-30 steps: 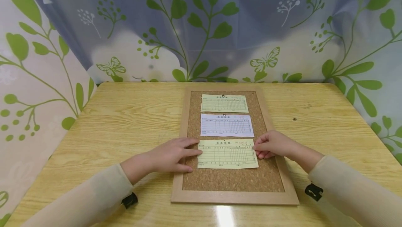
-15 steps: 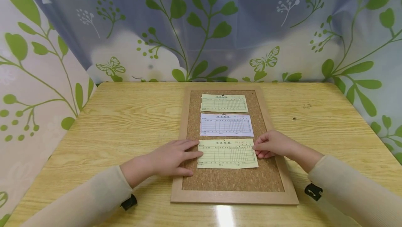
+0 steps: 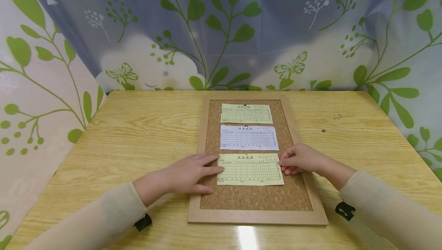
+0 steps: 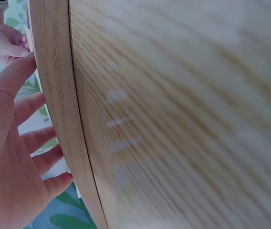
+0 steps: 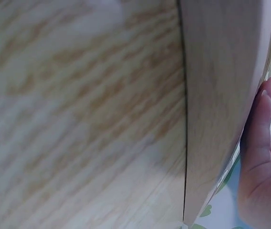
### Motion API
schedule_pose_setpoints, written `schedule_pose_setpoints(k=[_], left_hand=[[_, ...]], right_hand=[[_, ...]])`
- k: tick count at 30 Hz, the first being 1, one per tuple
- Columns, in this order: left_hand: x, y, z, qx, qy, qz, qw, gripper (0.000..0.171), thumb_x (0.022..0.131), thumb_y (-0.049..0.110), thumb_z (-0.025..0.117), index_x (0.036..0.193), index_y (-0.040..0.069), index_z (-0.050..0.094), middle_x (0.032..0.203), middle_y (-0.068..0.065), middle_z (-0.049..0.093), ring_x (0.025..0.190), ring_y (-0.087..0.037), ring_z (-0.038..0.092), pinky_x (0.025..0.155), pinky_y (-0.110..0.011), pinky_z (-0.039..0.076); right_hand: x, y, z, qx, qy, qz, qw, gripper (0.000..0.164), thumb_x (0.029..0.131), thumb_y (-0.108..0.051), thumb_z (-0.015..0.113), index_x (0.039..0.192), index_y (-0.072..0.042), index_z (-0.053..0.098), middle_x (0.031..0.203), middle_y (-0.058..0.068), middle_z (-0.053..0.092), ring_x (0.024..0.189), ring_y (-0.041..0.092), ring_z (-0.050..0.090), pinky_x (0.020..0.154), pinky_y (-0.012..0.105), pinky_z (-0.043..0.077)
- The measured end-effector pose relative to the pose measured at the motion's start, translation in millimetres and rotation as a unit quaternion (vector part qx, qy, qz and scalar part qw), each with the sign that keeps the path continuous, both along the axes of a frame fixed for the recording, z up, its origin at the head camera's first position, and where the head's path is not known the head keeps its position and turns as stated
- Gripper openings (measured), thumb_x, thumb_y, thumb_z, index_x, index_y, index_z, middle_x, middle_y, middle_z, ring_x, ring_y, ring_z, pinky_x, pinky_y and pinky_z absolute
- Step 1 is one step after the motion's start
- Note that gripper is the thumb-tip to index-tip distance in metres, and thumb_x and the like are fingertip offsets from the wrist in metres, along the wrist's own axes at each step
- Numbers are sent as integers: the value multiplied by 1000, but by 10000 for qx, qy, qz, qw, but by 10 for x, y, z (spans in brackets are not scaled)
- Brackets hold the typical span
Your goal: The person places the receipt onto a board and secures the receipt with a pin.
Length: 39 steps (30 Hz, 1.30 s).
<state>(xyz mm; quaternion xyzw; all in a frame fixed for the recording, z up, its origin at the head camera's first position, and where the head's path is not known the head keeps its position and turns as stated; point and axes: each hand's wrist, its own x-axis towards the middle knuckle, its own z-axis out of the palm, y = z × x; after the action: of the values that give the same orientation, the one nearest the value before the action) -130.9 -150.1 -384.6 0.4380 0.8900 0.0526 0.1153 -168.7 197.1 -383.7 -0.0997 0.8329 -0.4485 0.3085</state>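
Observation:
A wood-framed cork board (image 3: 255,199) lies on the table, bearing three printed receipt slips one below another. The lowest, a yellow receipt slip (image 3: 246,170), has my left hand (image 3: 181,175) at its left edge, fingers spread and fairly straight, fingertips on the paper and the cork. At the slip's right edge, my right hand (image 3: 302,159) pinches the paper between thumb and forefinger, other fingers curled under. Above it sit a white receipt slip (image 3: 248,138) and another yellow receipt slip (image 3: 246,115), each with a pin at its top. The left wrist view shows my left fingers (image 4: 37,138) beyond the frame.
The board rests on a light wood-grain table (image 3: 145,127). Behind the table hangs a leaf-patterned cloth (image 3: 241,31). A small dark spot (image 3: 323,131) marks the tabletop right of the board. Dark straps sit under both sleeves.
My left hand has shifted very slightly to the right along the slip's edge. The right hand and the board stay where they were.

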Motion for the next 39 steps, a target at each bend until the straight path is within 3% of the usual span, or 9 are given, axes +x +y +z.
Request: schedule_pose_setpoints(k=[27,39], left_hand=[[5,17,-9,-64,57,-21,10000,63,90,52,53,143,20,41,150,-15,26,136,-32,24,108,-46,23],[1,18,-25,-159,12,10,9999,63,91,53,51,144,22,39,151,-14,23,137,-32,22,108,-46,22]], right_hand=[[2,199,77,97,164,-218,9996,20,91,-14,60,91,6,65,75,3,65,67,11,62,63,27,53],[-41,363,36,144,242,-326,9991,22,92,-14,59,95,7,65,77,3,65,67,10,62,62,27,53]])
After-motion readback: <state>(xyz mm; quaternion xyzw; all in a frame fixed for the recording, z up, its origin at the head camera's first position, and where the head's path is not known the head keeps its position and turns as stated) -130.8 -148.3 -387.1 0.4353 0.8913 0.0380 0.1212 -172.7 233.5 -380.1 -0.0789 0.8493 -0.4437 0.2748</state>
